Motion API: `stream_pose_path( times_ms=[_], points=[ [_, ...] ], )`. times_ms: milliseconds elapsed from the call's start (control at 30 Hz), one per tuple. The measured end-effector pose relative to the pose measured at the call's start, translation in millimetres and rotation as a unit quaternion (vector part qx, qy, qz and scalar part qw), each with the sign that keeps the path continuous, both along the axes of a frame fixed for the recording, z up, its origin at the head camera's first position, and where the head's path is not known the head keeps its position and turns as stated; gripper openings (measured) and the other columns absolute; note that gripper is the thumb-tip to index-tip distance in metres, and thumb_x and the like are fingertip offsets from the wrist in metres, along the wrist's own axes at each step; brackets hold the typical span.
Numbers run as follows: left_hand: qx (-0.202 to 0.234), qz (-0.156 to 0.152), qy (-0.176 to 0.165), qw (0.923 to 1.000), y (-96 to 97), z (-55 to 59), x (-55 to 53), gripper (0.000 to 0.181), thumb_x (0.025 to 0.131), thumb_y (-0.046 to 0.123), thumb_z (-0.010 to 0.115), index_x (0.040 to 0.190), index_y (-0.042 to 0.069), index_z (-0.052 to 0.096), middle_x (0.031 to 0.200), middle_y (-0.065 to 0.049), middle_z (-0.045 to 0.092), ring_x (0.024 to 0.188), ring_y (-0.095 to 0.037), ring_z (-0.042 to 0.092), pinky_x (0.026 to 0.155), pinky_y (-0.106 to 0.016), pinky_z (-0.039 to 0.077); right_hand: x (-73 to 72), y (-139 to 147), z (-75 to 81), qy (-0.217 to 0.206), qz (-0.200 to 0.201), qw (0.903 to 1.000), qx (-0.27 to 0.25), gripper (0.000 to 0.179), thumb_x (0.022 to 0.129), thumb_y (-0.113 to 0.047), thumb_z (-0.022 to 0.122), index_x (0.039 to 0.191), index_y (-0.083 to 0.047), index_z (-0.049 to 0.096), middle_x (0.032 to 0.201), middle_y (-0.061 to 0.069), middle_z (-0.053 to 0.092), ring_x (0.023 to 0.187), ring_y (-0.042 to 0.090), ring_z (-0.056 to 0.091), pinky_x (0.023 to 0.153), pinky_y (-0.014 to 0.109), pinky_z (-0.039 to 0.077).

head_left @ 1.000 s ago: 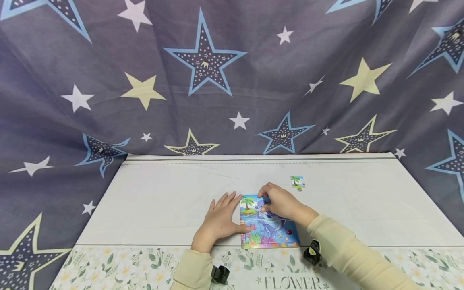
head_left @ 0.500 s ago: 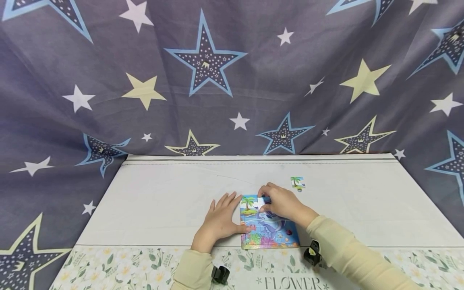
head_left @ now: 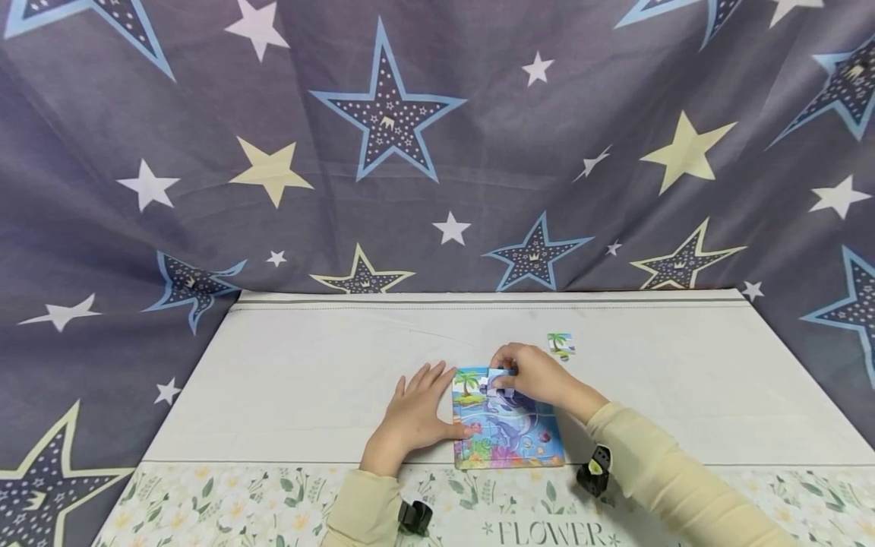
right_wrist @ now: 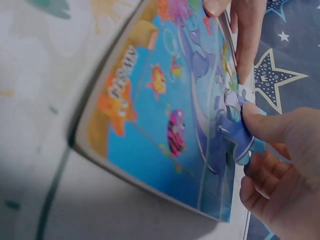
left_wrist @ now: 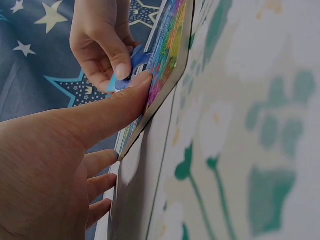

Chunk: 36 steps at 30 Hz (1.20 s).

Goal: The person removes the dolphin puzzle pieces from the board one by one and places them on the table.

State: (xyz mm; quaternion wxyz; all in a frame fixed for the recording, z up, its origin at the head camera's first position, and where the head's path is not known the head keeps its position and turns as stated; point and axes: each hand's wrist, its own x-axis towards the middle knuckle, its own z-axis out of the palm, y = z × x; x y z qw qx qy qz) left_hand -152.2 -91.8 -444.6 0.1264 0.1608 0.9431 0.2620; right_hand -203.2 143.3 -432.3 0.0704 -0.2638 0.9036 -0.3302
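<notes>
A jigsaw puzzle (head_left: 509, 437) with a dolphin and sea picture lies on the table in its thin-rimmed tray. My right hand (head_left: 536, 376) pinches a blue and purple puzzle piece (right_wrist: 236, 134) between thumb and fingers, tilted up at the puzzle's far edge. A pale gap shows beside the palm tree. My left hand (head_left: 417, 414) lies spread along the puzzle's left side; its thumb (left_wrist: 120, 102) presses on the picture near the edge, the other fingers straight on the table. A loose palm-tree puzzle piece (head_left: 560, 344) lies beyond the right hand.
The table has a white cover (head_left: 307, 387) with a floral band (head_left: 225, 494) along the front, lettered FLOWER. A star-patterned curtain (head_left: 437, 205) hangs behind and at both sides. Black wrist cameras sit on both sleeves.
The piece under my right fingers was flat in the puzzle, then came up, exposing a white patch. My right hand has since shifted slightly right with it. The left hand has stayed put.
</notes>
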Motion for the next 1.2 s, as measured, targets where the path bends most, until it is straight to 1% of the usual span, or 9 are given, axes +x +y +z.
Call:
stream_pose_path(
  times_ms=[133, 200, 300, 433, 567, 833, 933, 1067, 1200],
  points=[
    [-0.004, 0.001, 0.000, 1.0000, -0.6, -0.3, -0.3, 0.103, 0.075, 0.057, 0.079, 0.156, 0.013, 0.033, 0.162, -0.010, 0.024, 0.150, -0.034, 0.014, 0.118, -0.061, 0.003, -2.9, 3.7, 2.4, -0.026, 0.016, 0.9991, -0.030, 0.011, 0.087, -0.010, 0.076, 0.094, -0.007, 0.068, 0.074, -0.004, 0.052, 0.062, 0.010, 0.044, 0.058, 0.025, 0.042],
    [-0.005, 0.001, 0.001, 1.0000, -0.8, -0.3, -0.4, 0.103, 0.075, 0.057, 0.078, 0.156, 0.013, 0.032, 0.162, -0.010, 0.024, 0.150, -0.034, 0.014, 0.118, -0.061, 0.003, -3.8, 5.9, 3.7, -0.035, 0.017, 0.9984, -0.041, 0.009, 0.088, -0.010, 0.075, 0.093, -0.008, 0.068, 0.073, -0.004, 0.052, 0.060, 0.009, 0.044, 0.056, 0.024, 0.041],
    [-0.004, 0.000, 0.002, 1.0000, -1.0, -0.5, -0.2, 0.103, 0.075, 0.057, 0.079, 0.156, 0.013, 0.032, 0.162, -0.010, 0.024, 0.150, -0.034, 0.015, 0.118, -0.061, 0.004, -4.4, 10.0, 6.0, -0.040, 0.013, 0.9976, -0.055, 0.009, 0.088, -0.010, 0.075, 0.093, -0.008, 0.067, 0.074, -0.004, 0.053, 0.059, 0.010, 0.044, 0.056, 0.024, 0.041],
    [-0.001, -0.001, 0.003, 1.0000, -0.9, -0.9, 0.1, 0.103, 0.075, 0.057, 0.079, 0.156, 0.012, 0.032, 0.162, -0.010, 0.024, 0.150, -0.034, 0.014, 0.118, -0.060, 0.003, -4.4, 17.4, 8.1, -0.041, 0.003, 0.9973, -0.061, 0.009, 0.089, -0.009, 0.074, 0.094, -0.007, 0.068, 0.075, -0.003, 0.055, 0.061, 0.011, 0.045, 0.056, 0.024, 0.041],
    [0.000, 0.000, 0.003, 1.0000, -0.5, -1.1, 0.3, 0.103, 0.075, 0.056, 0.079, 0.156, 0.012, 0.033, 0.162, -0.010, 0.024, 0.150, -0.033, 0.014, 0.119, -0.060, 0.003, -3.9, 26.5, 8.7, -0.033, -0.005, 0.9978, -0.058, 0.008, 0.089, -0.008, 0.073, 0.095, -0.007, 0.067, 0.076, -0.003, 0.057, 0.062, 0.013, 0.047, 0.055, 0.025, 0.043],
    [0.004, 0.001, 0.004, 1.0000, -0.2, 0.0, 1.0, 0.103, 0.075, 0.055, 0.080, 0.155, 0.012, 0.033, 0.162, -0.010, 0.024, 0.150, -0.034, 0.014, 0.118, -0.060, 0.003, -5.1, 45.9, 8.9, -0.001, -0.026, 0.9980, -0.057, 0.008, 0.088, -0.010, 0.075, 0.091, -0.008, 0.068, 0.076, -0.004, 0.058, 0.068, 0.013, 0.051, 0.060, 0.026, 0.045],
    [0.004, 0.000, 0.004, 1.0000, -0.3, 0.3, 1.4, 0.103, 0.075, 0.055, 0.080, 0.156, 0.012, 0.033, 0.162, -0.010, 0.024, 0.150, -0.034, 0.014, 0.118, -0.061, 0.003, -5.7, 55.0, 9.5, 0.003, -0.034, 0.9979, -0.056, 0.007, 0.088, -0.009, 0.075, 0.091, -0.008, 0.068, 0.076, -0.003, 0.059, 0.068, 0.013, 0.051, 0.061, 0.026, 0.045],
    [0.005, -0.001, 0.004, 1.0000, -0.2, 0.9, 1.8, 0.103, 0.075, 0.055, 0.080, 0.156, 0.012, 0.033, 0.162, -0.010, 0.023, 0.150, -0.034, 0.014, 0.118, -0.061, 0.003, -7.0, 69.0, 11.0, 0.012, -0.042, 0.9979, -0.047, 0.007, 0.088, -0.009, 0.074, 0.092, -0.007, 0.068, 0.077, -0.003, 0.060, 0.068, 0.013, 0.052, 0.059, 0.026, 0.046],
    [0.007, -0.001, 0.003, 1.0000, -0.2, 1.6, 1.7, 0.102, 0.075, 0.055, 0.080, 0.155, 0.011, 0.033, 0.162, -0.011, 0.024, 0.150, -0.034, 0.014, 0.118, -0.061, 0.002, -9.8, 83.9, 12.9, 0.029, -0.052, 0.9976, -0.034, 0.010, 0.088, -0.009, 0.075, 0.095, -0.006, 0.069, 0.080, -0.003, 0.063, 0.071, 0.013, 0.054, 0.061, 0.027, 0.048]
  ],
)
